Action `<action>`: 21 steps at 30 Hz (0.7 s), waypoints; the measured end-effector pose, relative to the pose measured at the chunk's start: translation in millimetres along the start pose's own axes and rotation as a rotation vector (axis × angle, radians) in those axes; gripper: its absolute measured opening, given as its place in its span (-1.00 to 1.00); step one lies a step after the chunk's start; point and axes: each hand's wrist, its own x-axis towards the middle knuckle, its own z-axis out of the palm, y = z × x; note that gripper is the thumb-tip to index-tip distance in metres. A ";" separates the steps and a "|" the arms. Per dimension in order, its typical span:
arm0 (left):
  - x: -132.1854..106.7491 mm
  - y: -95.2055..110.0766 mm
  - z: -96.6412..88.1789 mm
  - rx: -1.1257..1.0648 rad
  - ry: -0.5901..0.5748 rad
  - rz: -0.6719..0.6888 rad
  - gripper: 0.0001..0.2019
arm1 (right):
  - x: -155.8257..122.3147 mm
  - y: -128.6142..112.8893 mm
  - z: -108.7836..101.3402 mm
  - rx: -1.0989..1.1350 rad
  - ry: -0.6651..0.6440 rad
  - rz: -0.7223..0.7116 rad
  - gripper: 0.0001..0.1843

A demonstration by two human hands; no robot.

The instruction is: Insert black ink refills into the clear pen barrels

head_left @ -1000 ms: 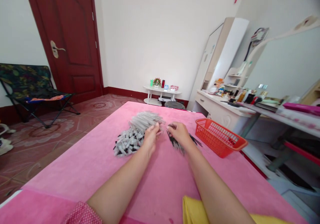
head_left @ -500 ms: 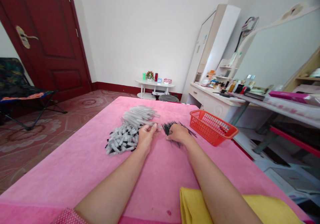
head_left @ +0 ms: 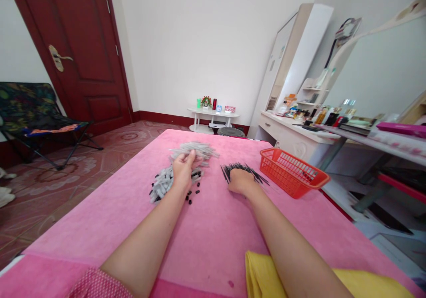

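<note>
My left hand is at the near edge of a heap of whitish, see-through pen barrels, thumb and fingers drawn together. Whatever they pinch blends with the barrels behind. Partly covered by this hand lies a second heap of short whitish pieces, probably pen caps, mixed with small black plugs. Over to the right, my right hand rests with curled fingers on a bundle of thin black rods that look like pen refills. Its fingertips are hidden under the hand.
A red plastic basket stands at the right edge of the pink-covered table. Folded yellow cloth lies beneath my right forearm. Beyond the table are a folding chair, a low white stand and a dressing table.
My left hand has moved left and away from me, from beside the refills to the barrels, uncovering loose black plugs. My right hand stays at the refills. The view has turned slightly left.
</note>
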 end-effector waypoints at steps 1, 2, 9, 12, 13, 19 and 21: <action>5.0 4.4 -6.0 -0.011 0.010 -0.001 -0.69 | 0.4 -0.6 0.8 0.012 -0.004 0.010 -0.64; 9.4 8.3 -11.9 -0.030 0.014 -0.013 -0.69 | 0.8 -0.8 1.4 0.022 -0.008 0.016 -0.63; 17.0 16.7 -32.1 -0.095 -0.066 -0.140 -0.74 | 1.8 8.0 -4.2 0.007 -0.009 -0.006 -0.68; 14.2 13.5 -29.2 -0.053 -0.091 -0.159 -0.75 | -0.5 12.9 -16.5 0.043 0.047 -0.004 -0.73; 13.4 12.8 -27.8 -0.042 -0.096 -0.162 -0.75 | -2.0 13.5 -21.2 0.069 0.068 -0.010 -0.74; 10.4 13.9 -21.7 -0.024 -0.092 -0.176 -0.73 | -14.7 3.6 -39.0 0.466 0.056 -0.343 -0.80; 9.8 14.7 -20.6 -0.038 -0.083 -0.179 -0.73 | -17.5 -0.6 -39.7 0.565 0.055 -0.431 -0.79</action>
